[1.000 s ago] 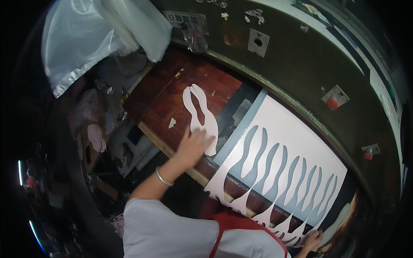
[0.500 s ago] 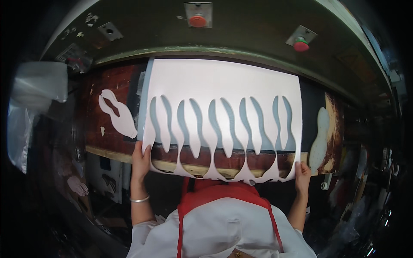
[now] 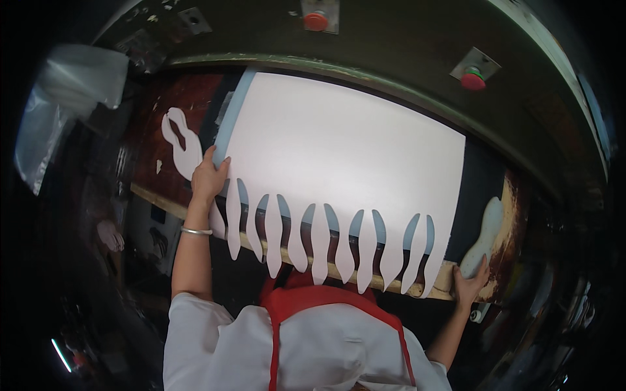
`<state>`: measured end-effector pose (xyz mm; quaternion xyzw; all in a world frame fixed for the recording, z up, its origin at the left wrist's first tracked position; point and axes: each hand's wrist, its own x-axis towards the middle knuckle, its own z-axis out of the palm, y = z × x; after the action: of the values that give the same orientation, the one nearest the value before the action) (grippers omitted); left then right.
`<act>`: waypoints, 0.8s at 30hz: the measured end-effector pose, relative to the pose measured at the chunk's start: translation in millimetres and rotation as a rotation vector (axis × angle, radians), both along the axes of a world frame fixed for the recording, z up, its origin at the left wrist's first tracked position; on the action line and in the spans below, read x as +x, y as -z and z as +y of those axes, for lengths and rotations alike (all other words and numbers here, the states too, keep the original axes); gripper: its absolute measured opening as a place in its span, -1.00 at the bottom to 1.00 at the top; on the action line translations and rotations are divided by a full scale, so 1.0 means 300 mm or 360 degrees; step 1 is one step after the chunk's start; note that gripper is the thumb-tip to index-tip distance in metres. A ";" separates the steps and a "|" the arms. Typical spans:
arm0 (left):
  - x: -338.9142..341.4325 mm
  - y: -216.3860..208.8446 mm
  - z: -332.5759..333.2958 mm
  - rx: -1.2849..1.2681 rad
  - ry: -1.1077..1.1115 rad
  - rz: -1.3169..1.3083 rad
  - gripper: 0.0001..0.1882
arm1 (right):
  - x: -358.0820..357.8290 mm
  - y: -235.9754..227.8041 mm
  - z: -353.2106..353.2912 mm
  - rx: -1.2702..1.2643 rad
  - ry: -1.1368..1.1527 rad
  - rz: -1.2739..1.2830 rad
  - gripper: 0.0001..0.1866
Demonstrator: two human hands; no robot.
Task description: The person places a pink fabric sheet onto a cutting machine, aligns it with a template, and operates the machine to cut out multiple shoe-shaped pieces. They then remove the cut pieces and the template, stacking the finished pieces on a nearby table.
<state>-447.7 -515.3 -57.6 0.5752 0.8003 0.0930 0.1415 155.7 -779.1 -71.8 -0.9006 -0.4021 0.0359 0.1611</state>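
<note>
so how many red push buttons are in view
2: one red push button near the top, beyond the white sheet; another, the green-collared push button, farther right. More could be hidden in the picture's dark edges.

White short-sleeved shirt (image 3: 326, 339), red apron (image 3: 313, 302), silver bangle (image 3: 196, 231).

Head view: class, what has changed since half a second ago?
The white slotted sheet has slid nearer, its strips overhanging the wooden table edge. The left hand has moved up the sheet's left side; the right hand has let go and is at the pale-green sole-shaped piece. The white two-pronged cutout stays at left.
</note>
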 end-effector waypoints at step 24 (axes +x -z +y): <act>-0.008 0.148 -0.054 0.0842 0.0515 -0.0042 -0.61 | -1.356 -0.141 0.809 0.0314 -0.1117 0.0634 -0.21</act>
<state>-450.2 -531.4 -101.9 0.7108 0.6443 0.2819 0.0103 -251.0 -536.4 -29.4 -0.6645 -0.6472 0.2235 0.2994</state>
